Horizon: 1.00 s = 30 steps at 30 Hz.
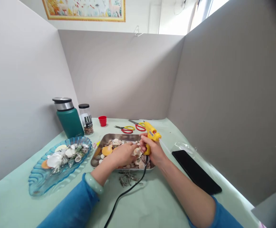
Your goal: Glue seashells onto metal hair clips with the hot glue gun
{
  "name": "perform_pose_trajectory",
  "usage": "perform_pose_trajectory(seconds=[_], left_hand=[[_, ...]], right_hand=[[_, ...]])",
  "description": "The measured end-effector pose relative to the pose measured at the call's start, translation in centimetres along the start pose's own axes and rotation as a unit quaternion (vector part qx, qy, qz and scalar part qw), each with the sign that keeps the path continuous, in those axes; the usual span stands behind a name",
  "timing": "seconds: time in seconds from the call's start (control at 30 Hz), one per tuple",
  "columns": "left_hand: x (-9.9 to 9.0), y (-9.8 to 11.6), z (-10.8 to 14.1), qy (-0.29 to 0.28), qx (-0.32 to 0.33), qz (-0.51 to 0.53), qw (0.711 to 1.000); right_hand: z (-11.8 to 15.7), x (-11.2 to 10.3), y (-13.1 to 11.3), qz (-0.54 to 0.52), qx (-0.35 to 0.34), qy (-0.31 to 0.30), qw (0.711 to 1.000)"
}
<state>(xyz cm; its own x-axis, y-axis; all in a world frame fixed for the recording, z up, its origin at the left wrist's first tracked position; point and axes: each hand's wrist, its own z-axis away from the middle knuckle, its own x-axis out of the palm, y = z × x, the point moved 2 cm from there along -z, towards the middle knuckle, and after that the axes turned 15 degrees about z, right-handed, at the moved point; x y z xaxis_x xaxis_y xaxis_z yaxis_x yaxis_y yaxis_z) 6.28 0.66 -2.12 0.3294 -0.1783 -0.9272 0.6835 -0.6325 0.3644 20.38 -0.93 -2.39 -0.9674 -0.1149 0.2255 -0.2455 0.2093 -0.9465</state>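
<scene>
A yellow glue gun (152, 134) is held in my right hand (154, 148), its nozzle tilted up and away and a clear glue stick jutting from its back. My left hand (125, 154) reaches over the metal tray (122, 136), fingers bent down among the shells (108, 150); whether it grips one is hidden. The tray holds white, orange and brown shells. A black cord (125, 192) runs from the gun's handle toward the near edge. Small metal clips (126, 180) lie just in front of the tray.
A blue glass dish (39, 186) of shells, a green bottle (70, 122) and a clear jar (86, 119) stand at left. Behind the tray are a red cup (102, 121) and two pairs of scissors (127, 129). A black flat object (196, 171) lies at right. Grey panels enclose the table.
</scene>
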Motion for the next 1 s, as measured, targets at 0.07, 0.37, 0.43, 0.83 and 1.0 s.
perform_pose_trajectory(seconds=[0.07, 0.37, 0.43, 0.83, 1.0], left_hand=[[0.5, 0.3, -0.9, -0.022, 0.006, 0.009, 1.0], [-2.5, -3.5, -1.2, 0.064, -0.06, -0.021, 0.996], [-3.2, -4.8, -0.9, 0.047, -0.097, -0.045, 0.993], [-0.4, 1.9, -4.0, -0.068, -0.001, -0.052, 0.996], [-0.9, 1.4, -4.7, -0.063, 0.002, -0.09, 0.994]], right_hand=[[-0.1, -0.2, 0.1, -0.011, -0.006, 0.012, 1.0], [-0.6, -1.0, 0.2, -0.028, -0.018, 0.078, 0.996], [-0.6, -1.1, 0.3, -0.028, -0.019, 0.082, 0.996], [-0.8, -1.4, 0.1, -0.051, -0.035, 0.089, 0.994], [-0.8, -1.4, 0.2, -0.054, -0.035, 0.092, 0.994]])
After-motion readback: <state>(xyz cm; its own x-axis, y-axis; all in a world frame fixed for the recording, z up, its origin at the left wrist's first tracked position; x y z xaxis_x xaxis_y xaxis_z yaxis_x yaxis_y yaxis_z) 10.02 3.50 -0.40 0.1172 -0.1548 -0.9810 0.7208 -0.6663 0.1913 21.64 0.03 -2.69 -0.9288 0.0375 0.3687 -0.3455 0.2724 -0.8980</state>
